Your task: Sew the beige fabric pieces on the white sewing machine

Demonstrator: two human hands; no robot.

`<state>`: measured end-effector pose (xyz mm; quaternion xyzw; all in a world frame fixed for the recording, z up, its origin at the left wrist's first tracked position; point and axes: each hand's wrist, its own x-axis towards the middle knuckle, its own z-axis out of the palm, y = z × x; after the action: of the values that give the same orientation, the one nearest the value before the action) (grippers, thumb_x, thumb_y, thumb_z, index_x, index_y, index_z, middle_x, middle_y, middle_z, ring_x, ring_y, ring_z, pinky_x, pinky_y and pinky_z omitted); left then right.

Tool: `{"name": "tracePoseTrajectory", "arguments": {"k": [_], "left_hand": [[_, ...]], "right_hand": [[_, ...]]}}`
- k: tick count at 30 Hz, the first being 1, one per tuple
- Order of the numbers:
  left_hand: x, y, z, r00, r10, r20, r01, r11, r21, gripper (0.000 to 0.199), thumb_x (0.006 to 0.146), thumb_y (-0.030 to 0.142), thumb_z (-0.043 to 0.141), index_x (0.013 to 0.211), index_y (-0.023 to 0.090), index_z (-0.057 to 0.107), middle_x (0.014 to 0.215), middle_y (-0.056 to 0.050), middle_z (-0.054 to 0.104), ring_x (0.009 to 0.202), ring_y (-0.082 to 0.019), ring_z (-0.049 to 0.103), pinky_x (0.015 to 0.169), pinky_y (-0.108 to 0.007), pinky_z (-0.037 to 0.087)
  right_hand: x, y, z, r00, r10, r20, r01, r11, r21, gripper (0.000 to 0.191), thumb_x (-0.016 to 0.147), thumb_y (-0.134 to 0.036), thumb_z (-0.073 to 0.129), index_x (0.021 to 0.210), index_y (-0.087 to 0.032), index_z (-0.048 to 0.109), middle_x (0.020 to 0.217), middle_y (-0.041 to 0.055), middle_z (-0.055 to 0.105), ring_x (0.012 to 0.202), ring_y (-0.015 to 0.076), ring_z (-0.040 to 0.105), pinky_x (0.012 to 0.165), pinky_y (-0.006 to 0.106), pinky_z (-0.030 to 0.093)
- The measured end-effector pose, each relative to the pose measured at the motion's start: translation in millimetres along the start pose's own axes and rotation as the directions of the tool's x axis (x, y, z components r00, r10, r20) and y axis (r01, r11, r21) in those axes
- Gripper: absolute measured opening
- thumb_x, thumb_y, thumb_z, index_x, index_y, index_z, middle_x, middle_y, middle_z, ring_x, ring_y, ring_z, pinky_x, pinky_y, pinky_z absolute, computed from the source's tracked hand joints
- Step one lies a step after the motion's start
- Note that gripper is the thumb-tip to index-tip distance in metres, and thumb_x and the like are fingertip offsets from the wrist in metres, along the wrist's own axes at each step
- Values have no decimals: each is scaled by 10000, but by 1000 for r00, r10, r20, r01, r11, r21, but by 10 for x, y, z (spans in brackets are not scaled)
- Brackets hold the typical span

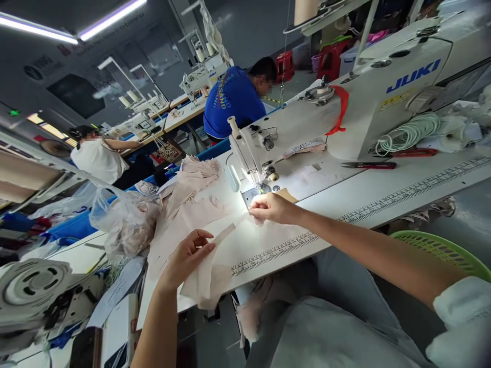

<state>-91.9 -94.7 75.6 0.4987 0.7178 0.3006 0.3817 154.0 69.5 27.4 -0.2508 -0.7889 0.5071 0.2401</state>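
My right hand is beside the needle area of a white sewing machine, its fingertips pinched on the edge of a thin pale pink fabric piece. The fabric stretches left across the white table and hangs over its front edge. Over its left part rests my left hand, fingers loosely bent and apart, the thumb touching the cloth. Under the lit machine head lies the metal needle plate. A stack of similar pale pink pieces lies behind, left of the machine.
A printed ruler runs along the table's front. Thread snips and a coil of pale cord lie to the right. A filled plastic bag sits left; a green basket stands below right. Two people work at machines beyond.
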Motion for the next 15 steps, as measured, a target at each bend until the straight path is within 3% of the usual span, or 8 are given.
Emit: {"name": "tracePoseTrajectory", "arguments": {"k": [3,5,7,9,11,15], "left_hand": [[204,-75,-10,995,104,-10,-96,946,309,398,851,602,609,767,214,633,726,-6,633,666,-160,563,618,-263,443],[376,-126,7,981,191,-45,-137,831,539,311,885,488,577,727,223,617,764,-22,666,743,-191,599,673,-289,472],[541,-146,51,945,322,-67,-185,689,701,202,896,398,599,796,228,643,888,-53,711,889,-236,637,728,-316,505],[685,-126,129,887,459,-47,-254,571,781,116,925,318,605,923,223,672,1015,-84,726,1034,-263,640,789,-334,530],[809,-79,241,853,523,4,-297,478,827,105,950,242,583,1000,218,673,1066,-92,722,1066,-255,645,799,-325,538],[1004,-15,478,872,487,52,-258,366,894,140,970,164,528,927,209,654,1008,-89,715,983,-235,662,712,-300,516]], "right_hand": [[-45,80,-67,997,-41,-71,11,927,-374,213,905,-231,526,759,-176,670,711,28,691,675,153,590,664,272,392],[-77,135,-64,990,-73,-121,-22,765,-643,228,933,-203,509,798,-169,690,825,74,717,737,179,604,672,291,363],[-112,168,-50,986,-68,-151,-79,611,-788,255,974,-227,478,891,-158,710,968,129,720,783,209,613,652,308,334],[-149,176,-52,981,-39,-191,-143,524,-840,277,992,-240,447,982,-151,710,1045,155,703,782,224,612,624,321,308],[-185,176,-89,975,-3,-221,-191,494,-848,285,989,-214,422,1016,-149,699,1044,149,692,745,219,601,600,331,287],[-280,255,-271,967,-32,-251,-200,515,-834,279,977,-187,419,1000,-162,697,995,117,692,707,198,582,597,336,300]]}}
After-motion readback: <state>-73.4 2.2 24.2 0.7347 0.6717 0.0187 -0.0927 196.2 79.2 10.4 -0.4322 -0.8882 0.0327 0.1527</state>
